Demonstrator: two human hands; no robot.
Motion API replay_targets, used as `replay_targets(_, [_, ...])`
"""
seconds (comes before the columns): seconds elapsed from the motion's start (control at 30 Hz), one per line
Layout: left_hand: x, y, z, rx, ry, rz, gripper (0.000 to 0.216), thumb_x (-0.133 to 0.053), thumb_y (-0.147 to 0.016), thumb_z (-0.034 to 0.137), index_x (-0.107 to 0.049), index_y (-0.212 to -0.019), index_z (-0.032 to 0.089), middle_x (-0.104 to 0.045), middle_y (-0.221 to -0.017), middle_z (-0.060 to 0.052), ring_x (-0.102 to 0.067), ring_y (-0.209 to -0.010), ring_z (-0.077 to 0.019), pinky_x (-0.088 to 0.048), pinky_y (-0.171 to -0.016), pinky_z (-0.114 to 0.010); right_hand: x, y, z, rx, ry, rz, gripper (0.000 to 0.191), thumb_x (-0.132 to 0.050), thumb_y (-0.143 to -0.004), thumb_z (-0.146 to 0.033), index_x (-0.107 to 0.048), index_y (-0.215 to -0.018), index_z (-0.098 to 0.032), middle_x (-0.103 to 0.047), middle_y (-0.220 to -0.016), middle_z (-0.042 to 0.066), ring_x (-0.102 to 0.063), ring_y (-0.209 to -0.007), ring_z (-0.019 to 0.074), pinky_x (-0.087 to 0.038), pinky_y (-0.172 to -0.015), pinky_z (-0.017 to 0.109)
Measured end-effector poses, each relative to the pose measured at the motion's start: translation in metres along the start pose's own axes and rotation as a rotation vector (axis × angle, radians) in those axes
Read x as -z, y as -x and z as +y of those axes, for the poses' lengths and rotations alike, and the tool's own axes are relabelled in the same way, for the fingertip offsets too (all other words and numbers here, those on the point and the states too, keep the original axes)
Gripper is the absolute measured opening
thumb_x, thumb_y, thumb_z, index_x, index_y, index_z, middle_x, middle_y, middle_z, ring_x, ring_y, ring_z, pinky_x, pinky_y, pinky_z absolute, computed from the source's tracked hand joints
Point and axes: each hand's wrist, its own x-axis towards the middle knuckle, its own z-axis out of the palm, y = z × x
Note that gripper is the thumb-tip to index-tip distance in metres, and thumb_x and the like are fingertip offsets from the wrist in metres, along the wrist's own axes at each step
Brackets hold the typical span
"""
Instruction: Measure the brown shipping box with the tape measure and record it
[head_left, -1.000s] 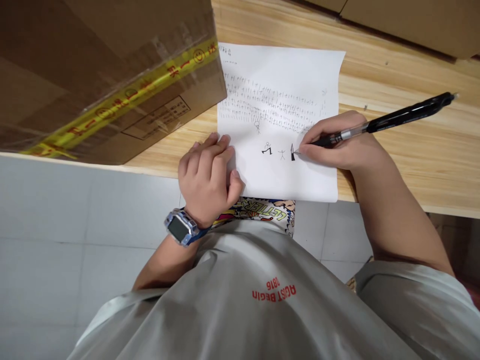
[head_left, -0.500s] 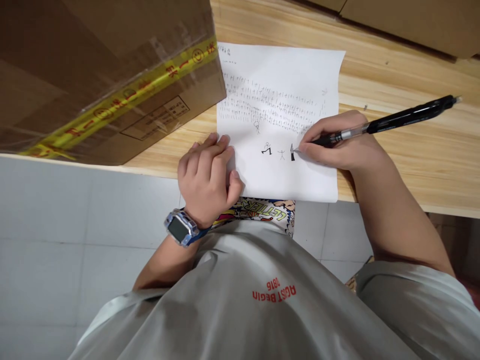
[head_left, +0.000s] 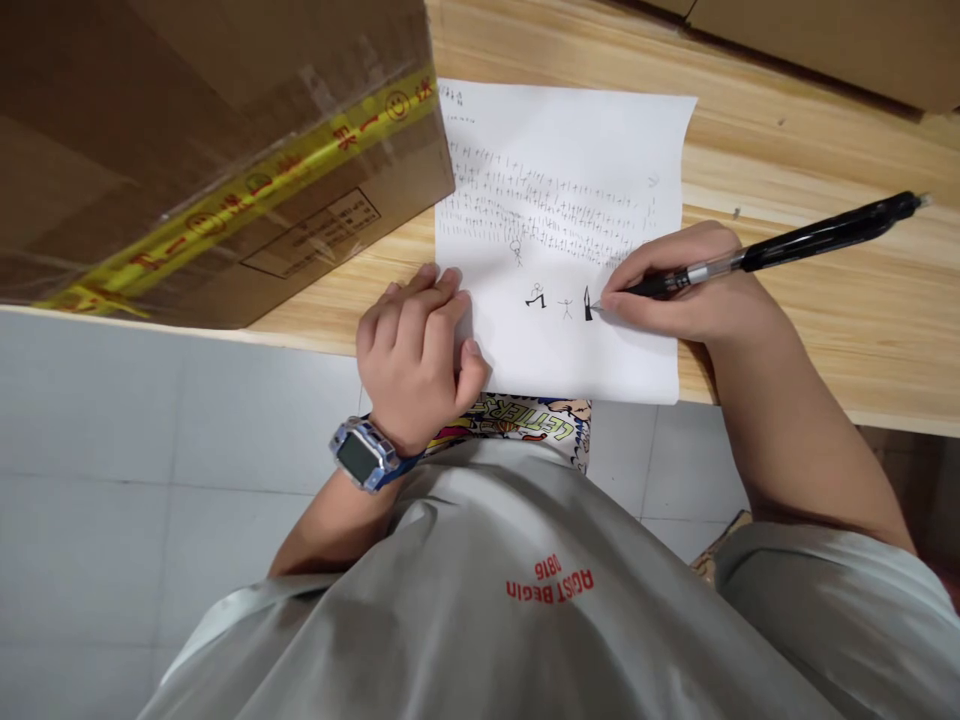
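A white sheet of paper [head_left: 570, 150] lies on the wooden table [head_left: 825, 300], covered with rows of small pen marks and a few little stick figures lower down. My right hand [head_left: 690, 285] pinches a black pen [head_left: 795, 243], its tip touching the paper beside a small dark drawing. My left hand [head_left: 416, 350] rests on the paper's lower left edge with fingers curled loosely, holding the sheet down. A blue watch [head_left: 362, 455] sits on my left wrist.
A large cardboard box [head_left: 210, 150] with yellow tape stands on the table's left, touching the paper's left edge. More cardboard [head_left: 825, 40] lines the table's far side. White floor tiles [head_left: 150, 450] show below the table edge.
The pen tip has shifted very slightly at the small dark drawing. My left hand has stayed in place on the paper.
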Motion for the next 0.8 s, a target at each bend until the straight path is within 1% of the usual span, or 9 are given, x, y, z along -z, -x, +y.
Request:
replay_targets(0.07, [-0.0012,0.0009,-0.001,0.015,0.038,-0.006,0.042,-0.047,-0.091,0.041,-0.062,-0.128,0.03,-0.067,-0.14,0.002,-0.061,-0.137,-0.0147,-0.049,-0.115,-0.038,-0.0001,-0.0002,-0.0001,0.001,-0.012,0.001,0.014,-0.08,-0.078,-0.033,-0.073,-0.067,-0.027,-0.068,-0.064,0.001,-0.059,-0.057,0.0186,-0.045,-0.053,0.036])
replay_targets(0.17, [-0.0021,0.0014,-0.0013,0.056,0.093,-0.036,0.042,-0.045,-0.092,0.043,-0.063,-0.126,0.028,-0.066,-0.142,0.001,-0.06,-0.139,-0.0159,-0.047,-0.117,-0.039,-0.001,-0.0009,-0.0006,-0.026,-0.004,0.045,0.015,-0.08,-0.078,-0.033,-0.072,-0.067,-0.027,-0.068,-0.064,0.001,-0.058,-0.057,0.0186,-0.045,-0.054,0.037])
replay_targets(0.27, [-0.001,0.001,-0.0001,0.083,0.113,-0.048,0.04,-0.045,-0.092,0.045,-0.063,-0.126,0.032,-0.066,-0.142,0.003,-0.06,-0.139,-0.0162,-0.049,-0.116,-0.041,-0.0013,-0.0012,-0.0011,-0.033,0.006,0.06,0.016,-0.08,-0.079,-0.034,-0.072,-0.067,-0.028,-0.067,-0.065,0.001,-0.059,-0.058,0.0193,-0.047,-0.056,0.038])
replay_targets(0.37, [0.0001,0.0009,0.0007,0.098,0.09,-0.074,0.04,-0.044,-0.092,0.046,-0.063,-0.126,0.034,-0.066,-0.142,0.004,-0.06,-0.139,-0.0163,-0.051,-0.117,-0.044,-0.0002,-0.0012,-0.0015,-0.014,-0.004,0.031,0.017,-0.081,-0.079,-0.035,-0.072,-0.066,-0.028,-0.067,-0.065,0.001,-0.059,-0.058,0.0194,-0.046,-0.056,0.038])
replay_targets(0.47, [-0.0008,0.002,-0.0002,0.135,0.158,-0.097,0.041,-0.043,-0.092,0.048,-0.063,-0.126,0.033,-0.064,-0.144,0.004,-0.059,-0.141,-0.0168,-0.048,-0.121,-0.044,0.0003,-0.0012,-0.0019,-0.014,-0.005,0.004,0.017,-0.081,-0.078,-0.035,-0.072,-0.066,-0.028,-0.068,-0.065,0.001,-0.058,-0.058,0.0189,-0.045,-0.054,0.037])
replay_targets(0.53, [-0.002,0.0028,-0.001,0.152,0.208,-0.09,0.042,-0.043,-0.093,0.049,-0.063,-0.126,0.033,-0.064,-0.144,0.003,-0.058,-0.142,-0.0168,-0.046,-0.123,-0.043,-0.0008,-0.0012,-0.0017,-0.021,0.0,0.033,0.016,-0.08,-0.078,-0.033,-0.071,-0.066,-0.027,-0.068,-0.064,0.001,-0.058,-0.057,0.0183,-0.045,-0.054,0.036])
replay_targets(0.6, [-0.0029,0.0029,-0.0013,0.131,0.208,-0.064,0.042,-0.044,-0.093,0.048,-0.062,-0.126,0.032,-0.065,-0.143,0.003,-0.059,-0.141,-0.0165,-0.046,-0.122,-0.041,-0.0028,-0.0011,-0.001,-0.02,0.002,0.079,0.015,-0.079,-0.078,-0.03,-0.071,-0.067,-0.026,-0.066,-0.063,0.001,-0.057,-0.056,0.0177,-0.045,-0.053,0.036])
replay_targets(0.67, [-0.003,0.0022,-0.001,0.075,0.151,-0.019,0.041,-0.046,-0.092,0.045,-0.061,-0.128,0.031,-0.066,-0.142,0.003,-0.06,-0.139,-0.016,-0.047,-0.118,-0.04,-0.0046,-0.0009,0.0001,-0.02,0.0,0.107,0.013,-0.078,-0.079,-0.027,-0.071,-0.067,-0.025,-0.065,-0.062,0.001,-0.056,-0.055,0.0174,-0.045,-0.054,0.035])
replay_targets(0.8, [-0.0011,-0.0003,0.0003,-0.033,0.005,0.053,0.041,-0.049,-0.09,0.038,-0.061,-0.128,0.028,-0.069,-0.136,0.002,-0.062,-0.135,-0.0145,-0.048,-0.112,-0.036,-0.0046,-0.0007,0.0028,0.016,-0.009,0.103,0.01,-0.077,-0.078,-0.026,-0.073,-0.068,-0.024,-0.066,-0.062,0.001,-0.056,-0.054,0.0164,-0.043,-0.051,0.034])
